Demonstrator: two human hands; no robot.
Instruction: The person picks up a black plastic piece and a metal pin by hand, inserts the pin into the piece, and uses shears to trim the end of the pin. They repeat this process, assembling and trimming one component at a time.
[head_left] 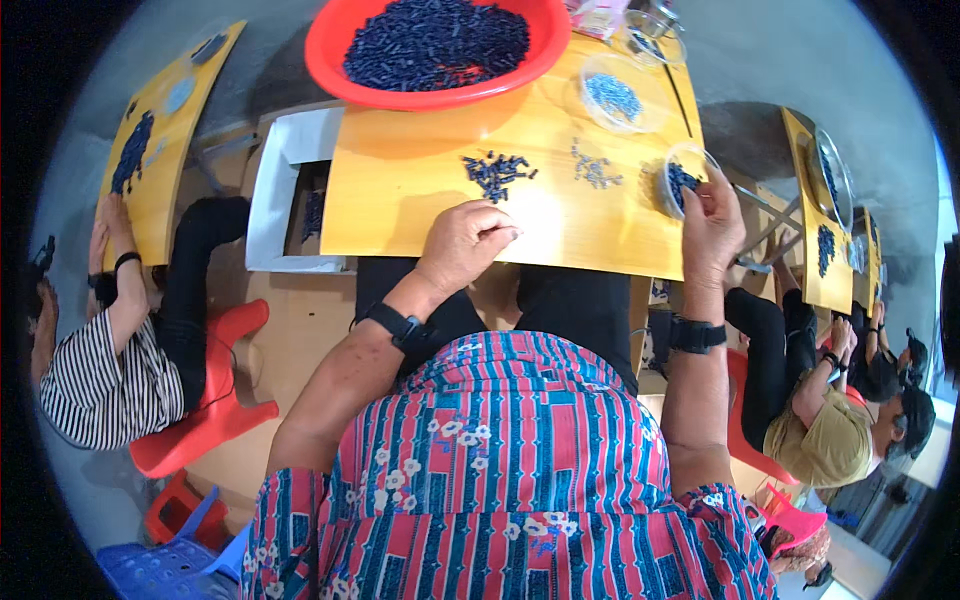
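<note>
My left hand (462, 243) rests at the table's front edge with its fingers curled and thumb pressed to them; whatever may be between them is hidden. Just beyond it lies a loose pile of small dark blue pieces (497, 175), short and tube-like. On the right, my right hand (714, 225) is at the near rim of a small clear bowl (712, 158) with more dark pieces in it. Its thumb and fingers are pinched together, and I cannot make out what they hold. Small clear pieces (594, 166) are scattered between the pile and the bowl.
A big red basin (440, 97) heaped with dark pieces stands at the far side of the yellow table (400, 200). Behind the small bowl is a clear tub (612, 95) of light blue pieces. A white box (275, 200) adjoins the left edge. People sit at tables on both sides.
</note>
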